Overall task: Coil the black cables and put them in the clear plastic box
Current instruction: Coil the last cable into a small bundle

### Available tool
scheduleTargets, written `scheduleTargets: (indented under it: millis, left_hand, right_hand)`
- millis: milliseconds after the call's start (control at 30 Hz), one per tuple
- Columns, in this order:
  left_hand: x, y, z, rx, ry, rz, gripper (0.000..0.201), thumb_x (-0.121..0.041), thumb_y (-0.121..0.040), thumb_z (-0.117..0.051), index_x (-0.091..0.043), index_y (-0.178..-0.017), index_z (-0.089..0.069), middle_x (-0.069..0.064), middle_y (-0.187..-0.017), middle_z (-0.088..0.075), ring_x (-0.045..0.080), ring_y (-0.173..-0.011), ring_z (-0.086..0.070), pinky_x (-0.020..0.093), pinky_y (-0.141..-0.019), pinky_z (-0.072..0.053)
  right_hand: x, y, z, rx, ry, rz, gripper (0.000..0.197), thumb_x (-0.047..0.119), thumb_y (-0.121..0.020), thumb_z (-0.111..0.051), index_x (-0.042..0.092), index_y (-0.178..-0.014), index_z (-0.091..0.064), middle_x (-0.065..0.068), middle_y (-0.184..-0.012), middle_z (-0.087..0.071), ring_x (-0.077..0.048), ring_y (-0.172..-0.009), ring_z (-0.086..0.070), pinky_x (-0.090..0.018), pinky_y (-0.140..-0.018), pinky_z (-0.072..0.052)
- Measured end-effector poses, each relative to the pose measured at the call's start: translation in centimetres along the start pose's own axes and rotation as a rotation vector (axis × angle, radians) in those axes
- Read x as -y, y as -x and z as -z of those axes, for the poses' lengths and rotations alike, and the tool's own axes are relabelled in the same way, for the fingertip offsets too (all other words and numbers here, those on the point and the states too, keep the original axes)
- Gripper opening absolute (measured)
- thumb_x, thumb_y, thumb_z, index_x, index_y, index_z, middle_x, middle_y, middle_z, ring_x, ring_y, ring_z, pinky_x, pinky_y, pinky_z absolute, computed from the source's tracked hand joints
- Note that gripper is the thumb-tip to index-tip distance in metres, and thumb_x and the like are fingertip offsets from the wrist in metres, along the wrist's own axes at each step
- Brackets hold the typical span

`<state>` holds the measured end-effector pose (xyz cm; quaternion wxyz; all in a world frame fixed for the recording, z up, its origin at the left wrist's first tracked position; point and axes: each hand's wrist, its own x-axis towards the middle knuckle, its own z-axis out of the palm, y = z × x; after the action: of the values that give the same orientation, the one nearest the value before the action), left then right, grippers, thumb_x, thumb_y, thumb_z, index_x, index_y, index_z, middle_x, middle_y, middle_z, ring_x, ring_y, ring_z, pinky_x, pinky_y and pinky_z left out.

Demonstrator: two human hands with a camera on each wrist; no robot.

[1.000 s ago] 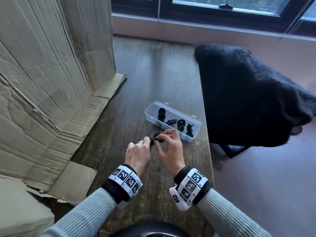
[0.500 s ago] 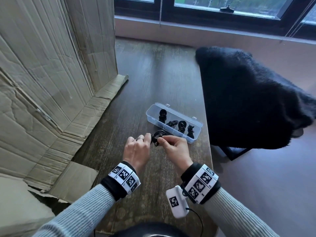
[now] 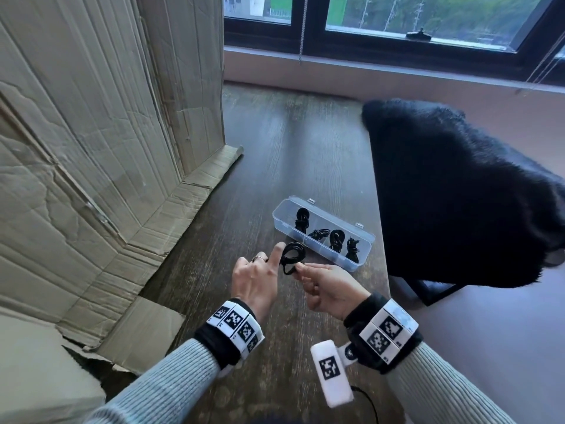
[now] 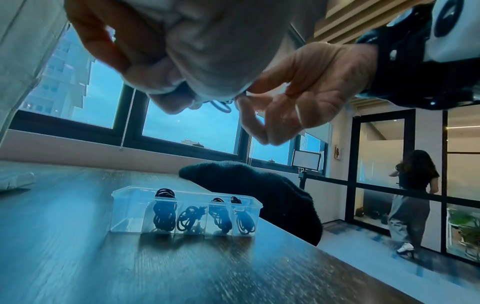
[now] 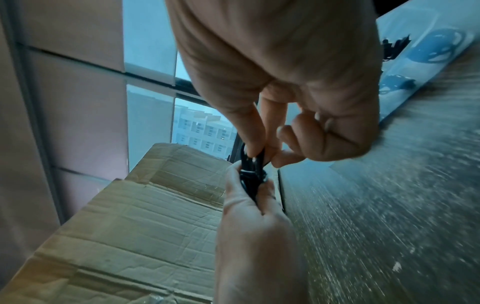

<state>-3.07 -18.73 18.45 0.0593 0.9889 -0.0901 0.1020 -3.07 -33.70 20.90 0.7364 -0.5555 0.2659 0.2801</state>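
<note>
Beside tall cardboard [image 3: 91, 148], left hand [image 3: 253, 280] and right hand [image 3: 330, 289] pinch coiled cable [image 3: 292, 260] near clear box [image 3: 324, 231].

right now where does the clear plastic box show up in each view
Head: the clear plastic box lies on the table just right of centre, beyond both hands, four cable bundles inside.
Left wrist: lower centre-left, seen side-on, below the hands.
Right wrist: only a blurred strip at the upper right edge.
Shared landmark: the coiled cable pinched between the left hand and right hand, just in front of the box.
</note>
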Motion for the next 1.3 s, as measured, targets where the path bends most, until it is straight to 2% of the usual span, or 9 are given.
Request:
scheduleTargets:
  millis: [100,233,367,533,700,800,900,1000,1300]
  left_hand:
    - [-0.2,-0.1,-0.2,-0.117,-0.061,-0.048,0.065,-0.011,-0.059,-0.078,-0.023,-0.113,-0.044,0.000,-0.048,-0.054,0.013,-0.039,-0.016,0.022,-0.045,-0.023]
    - [-0.1,-0.2,-0.6,-0.120,-0.015,-0.086,0.067,-0.011,-0.061,-0.077,-0.024,-0.117,-0.043,0.000,-0.053,-0.052,0.013,-0.039,-0.020,0.022,-0.044,-0.024]
    - [0.1,0.6,-1.5,-0.149,0.054,-0.157,0.062,-0.007,-0.067,-0.073,-0.023,-0.118,-0.043,0.000,-0.060,-0.054,0.014,-0.043,-0.021,0.024,-0.047,-0.026]
    - [0.2,1.5,-2.0,-0.059,0.128,-0.149,0.065,-0.006,-0.064,-0.074,-0.026,-0.118,-0.045,-0.002,-0.061,-0.055,0.013,-0.042,-0.030,0.023,-0.042,-0.028]
    - [0.3,2.5,-2.4,0.045,0.289,-0.148,0.037,-0.015,-0.085,-0.038,-0.023,-0.121,-0.040,-0.001,-0.066,-0.064,0.017,-0.040,-0.047,0.026,-0.046,-0.041]
    - [0.3,3.0,-2.5,0.139,0.372,-0.205,0.035,-0.025,-0.089,-0.038,-0.021,-0.123,-0.032,0.002,-0.081,-0.070,0.019,-0.054,-0.058,0.029,-0.061,-0.044]
    - [0.4,3.2,-1.8,0.200,0.380,-0.291,0.036,-0.042,-0.092,-0.035,-0.022,-0.122,-0.027,0.000,-0.084,-0.068,0.021,-0.066,-0.061,0.034,-0.076,-0.042]
    - [0.3,2.9,-1.7,0.205,0.337,-0.280,0.058,-0.063,-0.088,-0.017,-0.020,-0.122,-0.037,0.000,-0.081,-0.068,0.020,-0.070,-0.061,0.031,-0.075,-0.035]
    - [0.3,2.5,-2.2,0.167,0.312,-0.167,0.060,-0.061,-0.083,-0.010,-0.023,-0.109,-0.049,0.000,-0.075,-0.068,0.020,-0.073,-0.059,0.028,-0.074,-0.032]
  right_hand:
    - [0.5,0.3,0.7,0.040,0.115,0.026,0.012,0.021,-0.083,-0.071,0.012,-0.090,-0.073,0.002,-0.076,-0.067,-0.007,-0.054,-0.038,-0.015,-0.041,-0.026]
    - [0.8,0.2,1.3,0.026,0.163,-0.008,0.016,0.024,-0.076,-0.077,0.012,-0.086,-0.073,0.001,-0.080,-0.067,-0.006,-0.051,-0.039,-0.016,-0.044,-0.024]
    - [0.5,0.3,0.9,0.018,0.108,-0.092,0.019,0.026,-0.086,-0.068,0.013,-0.073,-0.066,0.003,-0.065,-0.065,-0.005,-0.048,-0.037,-0.017,-0.046,-0.020]
    - [-1.0,-0.3,0.6,-0.094,0.078,0.033,0.022,0.021,-0.080,-0.075,0.004,-0.086,-0.063,-0.002,-0.062,-0.061,-0.007,-0.048,-0.044,-0.017,-0.040,-0.030]
    - [-2.4,-1.0,1.7,-0.108,0.145,0.453,0.041,0.008,-0.075,-0.079,0.012,-0.107,-0.054,-0.011,-0.095,-0.071,-0.017,-0.066,-0.067,-0.026,-0.049,-0.048]
    - [-2.6,-1.1,2.2,-0.029,0.325,0.587,0.026,0.003,-0.079,-0.074,0.013,-0.101,-0.068,-0.013,-0.086,-0.072,-0.015,-0.060,-0.065,-0.026,-0.048,-0.049]
    - [-2.8,-1.4,2.5,-0.014,0.282,0.530,0.017,0.000,-0.079,-0.073,0.007,-0.095,-0.071,-0.014,-0.076,-0.070,-0.014,-0.051,-0.059,-0.022,-0.048,-0.050]
    - [-2.9,-1.6,2.6,-0.004,0.247,0.475,0.015,0.000,-0.080,-0.072,-0.001,-0.095,-0.070,-0.015,-0.074,-0.069,-0.015,-0.050,-0.058,-0.020,-0.046,-0.049]
    - [-1.2,-1.8,3.9,0.126,0.426,0.385,0.021,0.005,-0.085,-0.068,0.011,-0.105,-0.072,-0.006,-0.090,-0.075,-0.003,-0.061,-0.059,-0.015,-0.051,-0.042]
